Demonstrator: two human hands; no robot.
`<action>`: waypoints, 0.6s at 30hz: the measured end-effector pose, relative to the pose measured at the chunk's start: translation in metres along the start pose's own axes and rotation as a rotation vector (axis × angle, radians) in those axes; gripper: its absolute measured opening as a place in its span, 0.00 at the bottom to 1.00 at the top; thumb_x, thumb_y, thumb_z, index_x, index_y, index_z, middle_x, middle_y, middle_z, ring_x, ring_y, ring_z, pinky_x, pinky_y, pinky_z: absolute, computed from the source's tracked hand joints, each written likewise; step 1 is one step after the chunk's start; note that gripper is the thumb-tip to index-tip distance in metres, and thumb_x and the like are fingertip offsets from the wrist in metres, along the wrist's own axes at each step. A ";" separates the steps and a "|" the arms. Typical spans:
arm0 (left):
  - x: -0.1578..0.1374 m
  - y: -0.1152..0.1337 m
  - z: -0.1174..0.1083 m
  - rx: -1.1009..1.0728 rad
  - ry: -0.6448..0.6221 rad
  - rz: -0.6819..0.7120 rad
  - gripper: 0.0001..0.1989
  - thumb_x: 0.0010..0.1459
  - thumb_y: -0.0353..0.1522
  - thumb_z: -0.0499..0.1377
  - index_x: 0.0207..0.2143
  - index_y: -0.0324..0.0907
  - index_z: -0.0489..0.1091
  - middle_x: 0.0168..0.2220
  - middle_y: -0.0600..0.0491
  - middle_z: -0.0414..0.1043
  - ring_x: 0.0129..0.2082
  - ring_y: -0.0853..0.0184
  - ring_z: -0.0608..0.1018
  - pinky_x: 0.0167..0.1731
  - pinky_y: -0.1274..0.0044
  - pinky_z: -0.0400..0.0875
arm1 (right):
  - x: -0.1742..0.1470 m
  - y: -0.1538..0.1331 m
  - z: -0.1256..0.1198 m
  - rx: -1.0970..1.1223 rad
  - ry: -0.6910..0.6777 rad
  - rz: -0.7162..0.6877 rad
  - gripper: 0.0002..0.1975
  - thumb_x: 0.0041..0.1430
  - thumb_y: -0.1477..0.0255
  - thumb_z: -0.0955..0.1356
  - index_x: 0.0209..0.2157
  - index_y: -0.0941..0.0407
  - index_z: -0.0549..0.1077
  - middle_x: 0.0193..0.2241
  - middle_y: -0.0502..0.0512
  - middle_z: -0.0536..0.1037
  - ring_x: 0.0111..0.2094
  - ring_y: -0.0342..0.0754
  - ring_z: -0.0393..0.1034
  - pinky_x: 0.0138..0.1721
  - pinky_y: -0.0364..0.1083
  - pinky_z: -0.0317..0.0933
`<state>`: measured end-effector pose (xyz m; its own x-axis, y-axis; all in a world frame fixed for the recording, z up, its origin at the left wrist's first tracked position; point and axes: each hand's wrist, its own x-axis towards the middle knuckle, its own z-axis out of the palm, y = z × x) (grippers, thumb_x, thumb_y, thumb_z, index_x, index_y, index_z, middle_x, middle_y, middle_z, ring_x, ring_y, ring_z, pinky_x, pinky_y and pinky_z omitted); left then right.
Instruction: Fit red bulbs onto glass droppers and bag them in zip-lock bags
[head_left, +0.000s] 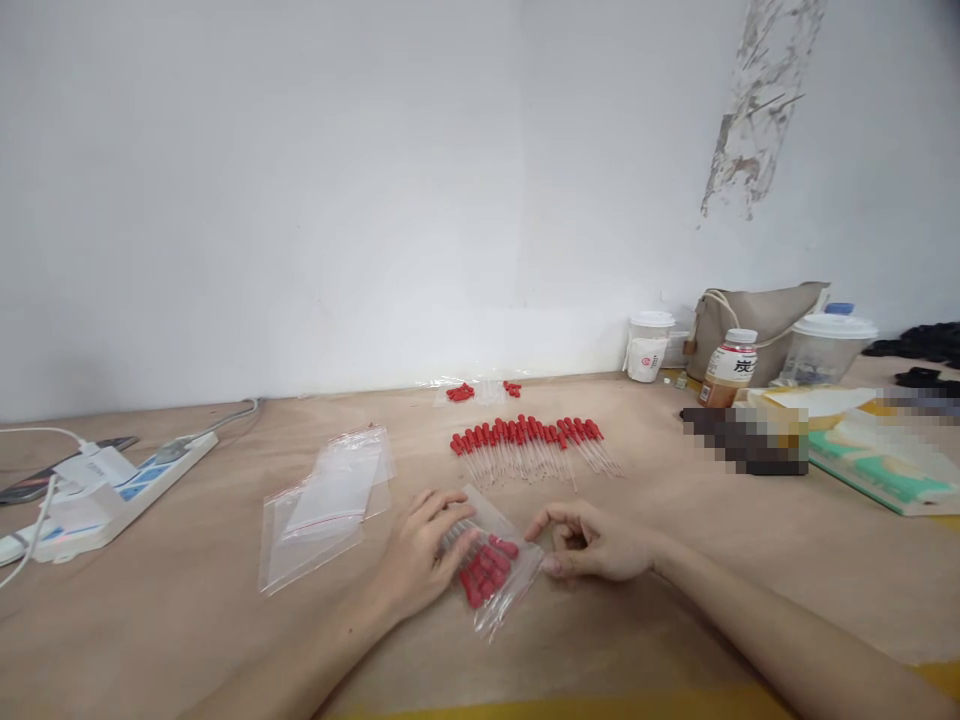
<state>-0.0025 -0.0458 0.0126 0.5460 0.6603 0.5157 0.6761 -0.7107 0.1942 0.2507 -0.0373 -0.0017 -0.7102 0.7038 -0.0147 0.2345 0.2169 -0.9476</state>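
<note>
A clear zip bag [517, 592] lies on the table in front of me, holding several droppers [487, 570] with red bulbs and thin clear stems. My left hand [426, 550] rests over its left side, fingers and thumb curled on the stem ends. At the bag's right edge, my right hand [592, 542] has thumb and index finger at the plastic; its other fingers are curled in. Beyond both hands lies a row of loose red-bulbed droppers [525, 440], bulbs pointing toward the wall. A stack of flat zip bags [330, 510] sits to the left of my left hand.
Small red pieces [460, 393] lie on clear plastic by the wall. On the left are a power strip [135, 500] and a phone [45, 482]. On the right stand a paper cup [649, 345], a drink bottle [730, 370], a grey bag [765, 310] and a green-white packet [885, 455].
</note>
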 end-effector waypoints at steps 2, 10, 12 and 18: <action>-0.001 0.016 -0.003 -0.013 -0.102 0.058 0.15 0.56 0.38 0.52 0.45 0.44 0.66 0.45 0.49 0.67 0.44 0.61 0.68 0.44 0.68 0.62 | 0.001 0.006 -0.007 -0.067 0.148 0.006 0.18 0.49 0.61 0.67 0.38 0.59 0.65 0.15 0.43 0.64 0.17 0.37 0.57 0.19 0.38 0.49; 0.000 0.023 -0.022 0.106 -0.328 0.218 0.17 0.56 0.33 0.52 0.49 0.51 0.63 0.49 0.54 0.65 0.49 0.61 0.65 0.53 0.62 0.46 | 0.001 0.023 -0.022 -0.136 0.365 0.019 0.16 0.48 0.60 0.66 0.31 0.60 0.67 0.17 0.45 0.63 0.18 0.38 0.54 0.20 0.39 0.48; 0.001 0.005 -0.024 0.220 -0.318 0.195 0.18 0.54 0.29 0.52 0.47 0.50 0.64 0.49 0.53 0.65 0.48 0.61 0.66 0.50 0.64 0.52 | 0.000 0.021 -0.021 -0.141 0.347 0.021 0.16 0.48 0.60 0.66 0.31 0.59 0.68 0.18 0.46 0.63 0.19 0.38 0.54 0.21 0.39 0.49; 0.009 -0.048 -0.016 0.466 -0.328 0.104 0.19 0.55 0.23 0.48 0.48 0.46 0.64 0.47 0.50 0.68 0.42 0.60 0.72 0.40 0.68 0.64 | 0.000 0.020 -0.019 -0.199 0.349 0.030 0.16 0.48 0.60 0.66 0.30 0.59 0.68 0.20 0.47 0.64 0.21 0.38 0.56 0.23 0.39 0.52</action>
<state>-0.0378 -0.0096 0.0218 0.6959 0.6859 0.2125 0.7164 -0.6432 -0.2702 0.2678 -0.0202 -0.0146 -0.4409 0.8919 0.1002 0.4005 0.2954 -0.8674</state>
